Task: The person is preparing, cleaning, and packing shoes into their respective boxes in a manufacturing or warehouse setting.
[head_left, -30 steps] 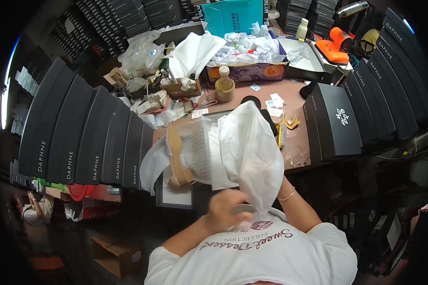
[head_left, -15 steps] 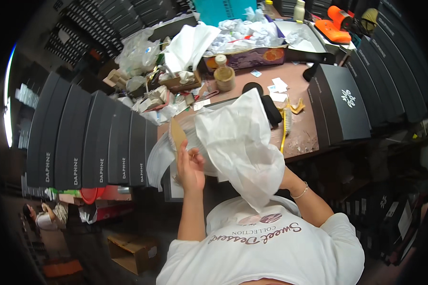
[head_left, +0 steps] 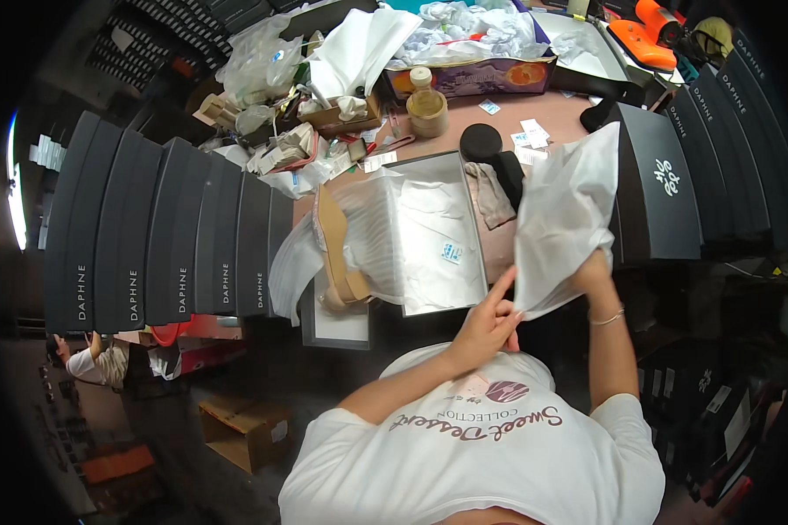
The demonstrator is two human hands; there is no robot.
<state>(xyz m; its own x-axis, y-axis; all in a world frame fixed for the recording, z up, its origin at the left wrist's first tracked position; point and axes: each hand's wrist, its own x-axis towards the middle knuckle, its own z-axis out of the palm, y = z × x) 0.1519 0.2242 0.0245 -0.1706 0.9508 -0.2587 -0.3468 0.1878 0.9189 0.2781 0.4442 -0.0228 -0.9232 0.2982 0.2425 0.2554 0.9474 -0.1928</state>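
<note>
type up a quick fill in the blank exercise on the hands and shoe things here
1. The right hand holds a thin wrapper coloured ____.
2. The left hand is at the wrapper's lower ____ corner.
3. The shoe lies to the ____ of the open box's white lining.
4. The end of the shoe nearer the person is its ____.

Missing words: white; left; left; heel

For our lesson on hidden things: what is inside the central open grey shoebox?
Inside the shoebox, white paper bearing a small blue mark is visible. Translucent striped wrapping overlaps its left side; anything beneath the paper is covered.
</note>
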